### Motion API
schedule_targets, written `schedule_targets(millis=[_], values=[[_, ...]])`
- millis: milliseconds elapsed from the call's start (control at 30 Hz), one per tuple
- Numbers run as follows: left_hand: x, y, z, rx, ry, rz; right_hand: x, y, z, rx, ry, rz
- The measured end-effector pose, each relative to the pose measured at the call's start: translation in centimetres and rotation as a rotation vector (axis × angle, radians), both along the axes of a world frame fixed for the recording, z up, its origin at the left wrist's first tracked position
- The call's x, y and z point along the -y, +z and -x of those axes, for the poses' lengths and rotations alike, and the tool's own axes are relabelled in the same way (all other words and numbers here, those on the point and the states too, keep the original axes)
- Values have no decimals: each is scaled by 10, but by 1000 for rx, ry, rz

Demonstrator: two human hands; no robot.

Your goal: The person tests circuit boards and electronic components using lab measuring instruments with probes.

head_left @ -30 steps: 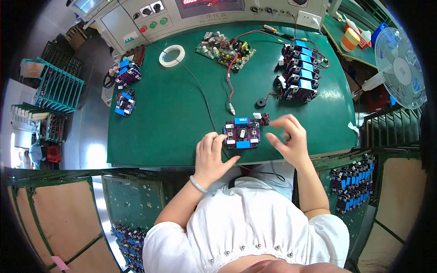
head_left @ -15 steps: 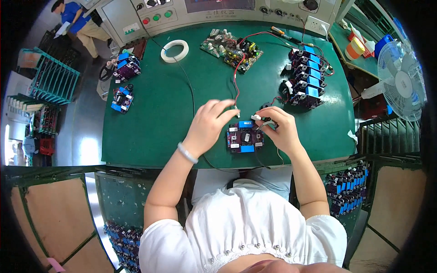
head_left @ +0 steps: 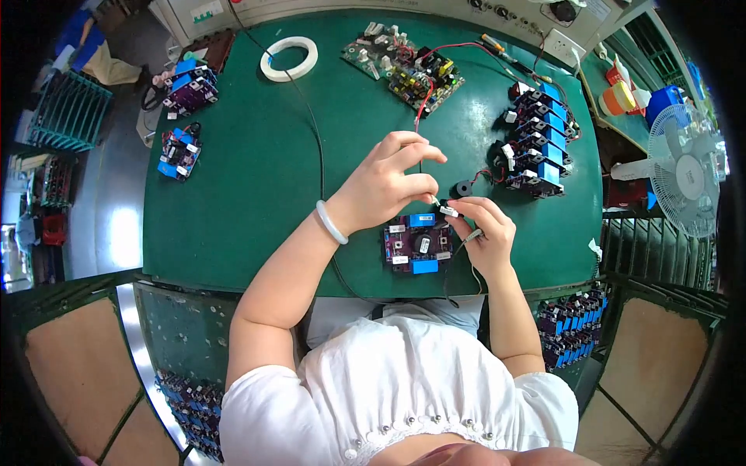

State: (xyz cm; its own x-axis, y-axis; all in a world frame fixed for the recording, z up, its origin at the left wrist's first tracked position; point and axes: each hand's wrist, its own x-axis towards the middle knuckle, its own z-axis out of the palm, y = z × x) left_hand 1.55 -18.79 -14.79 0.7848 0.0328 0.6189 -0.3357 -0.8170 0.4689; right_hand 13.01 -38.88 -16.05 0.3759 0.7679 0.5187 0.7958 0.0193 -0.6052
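Note:
A dark purple circuit board point(head_left: 409, 255) with blue blocks and white labels lies on the green bench in front of me. Just above its right corner, my right hand point(head_left: 488, 234) pinches a white plug connector point(head_left: 448, 210); a grey cable point(head_left: 471, 236) hangs by those fingers. My left hand point(head_left: 388, 180) comes in from the left with thumb and index finger closed on a small, pale wire connector point(head_left: 435, 200), mostly hidden by the fingertips. The two connectors meet or nearly meet; I cannot tell if they are joined. A red lead point(head_left: 423, 109) runs down behind my left hand.
A larger circuit board point(head_left: 404, 68) lies at the back. A row of blue-topped modules point(head_left: 536, 140) stands right, near a round black buzzer-like part point(head_left: 464, 188). A white tape roll point(head_left: 289, 59) and two modules point(head_left: 190, 85) sit left. A fan point(head_left: 688, 175) stands beyond the right edge.
My left hand has moved right, bringing its small connector up to the white plug in my right hand. The head view has shifted, so the bench appears slightly displaced.

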Motion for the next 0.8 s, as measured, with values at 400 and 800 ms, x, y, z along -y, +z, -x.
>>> schedule_targets(millis=[400,800], values=[[13,-5,1,80,110,-228,-6,3,4,53,-55,42],[23,7,1,73,187,-93,5,22,10,35,-115,23]])
